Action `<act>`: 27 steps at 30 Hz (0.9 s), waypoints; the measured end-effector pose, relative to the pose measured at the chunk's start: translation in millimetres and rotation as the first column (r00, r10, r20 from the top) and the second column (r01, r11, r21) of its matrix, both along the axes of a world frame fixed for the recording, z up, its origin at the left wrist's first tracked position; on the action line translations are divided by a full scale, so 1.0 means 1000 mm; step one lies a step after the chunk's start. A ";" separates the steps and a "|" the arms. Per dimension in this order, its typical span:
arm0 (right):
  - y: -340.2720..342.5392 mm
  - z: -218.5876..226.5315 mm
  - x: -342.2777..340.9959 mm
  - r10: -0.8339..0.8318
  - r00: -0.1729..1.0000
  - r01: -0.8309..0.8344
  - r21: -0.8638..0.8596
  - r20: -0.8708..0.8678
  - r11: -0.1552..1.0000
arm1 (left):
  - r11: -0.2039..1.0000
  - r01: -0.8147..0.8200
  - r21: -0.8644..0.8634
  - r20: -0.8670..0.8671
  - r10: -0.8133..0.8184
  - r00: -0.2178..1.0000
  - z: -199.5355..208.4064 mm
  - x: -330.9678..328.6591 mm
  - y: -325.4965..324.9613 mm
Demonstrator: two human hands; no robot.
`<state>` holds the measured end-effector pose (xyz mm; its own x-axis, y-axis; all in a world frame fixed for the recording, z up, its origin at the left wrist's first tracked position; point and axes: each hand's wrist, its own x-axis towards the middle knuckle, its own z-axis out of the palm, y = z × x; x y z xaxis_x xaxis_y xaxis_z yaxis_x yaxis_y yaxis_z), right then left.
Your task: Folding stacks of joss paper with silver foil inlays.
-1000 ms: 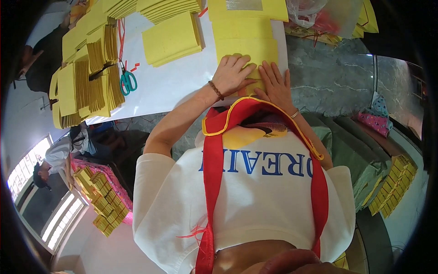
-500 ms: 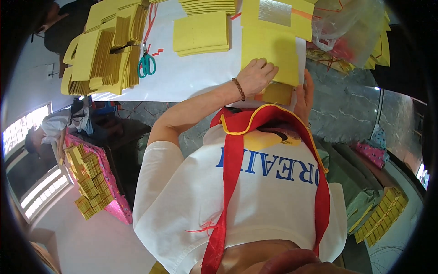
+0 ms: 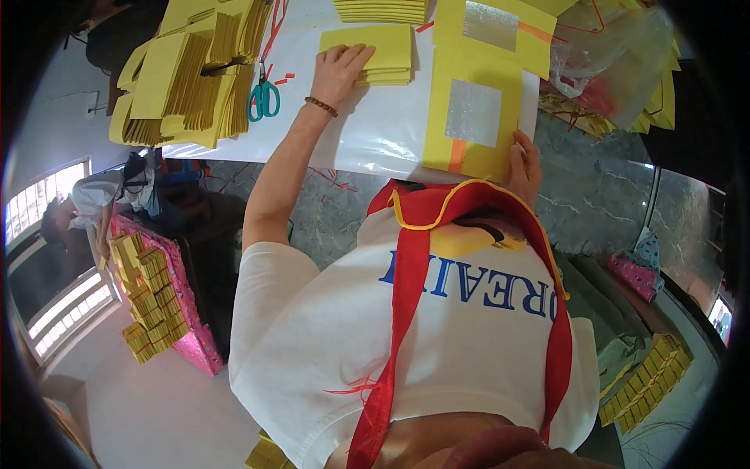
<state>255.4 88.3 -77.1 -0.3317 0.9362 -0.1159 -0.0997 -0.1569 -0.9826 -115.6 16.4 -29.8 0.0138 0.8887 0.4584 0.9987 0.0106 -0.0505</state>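
Observation:
Several folded yellow sheets [image 3: 391, 48] lie in a low stack on the white-covered table. My left hand [image 3: 336, 74] is on the stack's near left corner, its fingers bent over the top folded sheet; the thumb is hidden. To the right lies an opened yellow sheet [image 3: 437, 133] with a silver square [image 3: 473, 113] and an orange strip [image 3: 458, 155]. At that sheet's right edge is my right hand [image 3: 526, 166], fingers bent and thumb against the edge. Beyond it is another yellow sheet [image 3: 531, 53] with its own silver square [image 3: 491, 26].
Big piles of folded yellow sheets [image 3: 168, 78] stand on the left, beside teal-handled scissors [image 3: 263, 100] and red scraps [image 3: 285, 78]. A clear plastic bag [image 3: 586, 59] is at the right. Farther left, a person [image 3: 98, 191] is near a pink-covered surface [image 3: 205, 352] bearing yellow bundles [image 3: 156, 301].
My left hand has moved left from the folded sheet to the stack. The folded sheet no longer lies on the right, and the silver square now shows there. My right hand's fingers have bent.

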 end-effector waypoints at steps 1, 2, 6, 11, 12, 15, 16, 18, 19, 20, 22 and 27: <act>0.001 -0.005 0.002 0.006 0.998 -0.008 0.037 0.055 0.999 | 1.000 -0.003 0.000 0.000 0.003 1.000 -0.004 -0.001 0.000; 0.002 -0.010 0.003 0.011 0.994 -0.019 0.075 0.110 0.997 | 0.999 0.017 -0.042 0.057 -0.014 0.998 -0.009 -0.002 0.000; 0.002 -0.018 0.003 0.009 0.991 -0.020 0.079 0.130 0.997 | 0.988 0.067 -0.141 0.081 -0.056 0.995 -0.004 -0.010 0.003; 0.007 -0.011 0.004 0.017 0.954 -0.083 0.209 0.299 0.974 | 0.979 0.049 -0.200 0.024 -0.045 0.999 0.006 -0.016 0.002; 0.007 -0.009 0.003 0.017 0.954 -0.082 0.208 0.299 0.975 | 0.957 0.066 -0.282 0.026 -0.061 0.998 0.003 -0.016 0.001; 0.005 -0.006 0.001 0.004 0.957 -0.058 0.176 0.290 0.983 | 0.954 0.050 -0.296 0.113 -0.017 0.993 -0.004 -0.011 -0.006; 0.005 -0.005 0.001 0.001 0.955 -0.061 0.191 0.296 0.980 | 0.953 0.054 -0.300 0.116 -0.019 0.993 -0.006 -0.007 -0.007; 0.005 -0.006 0.001 -0.002 0.953 -0.063 0.204 0.304 0.977 | 0.975 0.023 -0.221 0.164 0.014 0.986 -0.009 -0.003 -0.010; 0.006 -0.008 0.002 0.007 0.949 -0.072 0.196 0.316 0.978 | 0.975 0.024 -0.223 0.165 0.014 0.986 -0.014 0.000 -0.011; 0.006 -0.009 0.002 0.015 0.945 -0.081 0.189 0.327 0.979 | 0.982 -0.002 -0.189 0.170 0.035 0.985 -0.020 0.002 -0.012; 0.005 -0.005 0.001 0.020 0.941 -0.087 0.185 0.338 0.979 | 0.988 -0.033 -0.149 0.178 0.060 0.982 -0.025 0.004 -0.013; 0.007 -0.004 -0.001 0.016 0.952 -0.083 0.208 0.307 0.975 | 0.985 0.021 -0.174 0.173 0.009 0.985 -0.014 -0.001 -0.012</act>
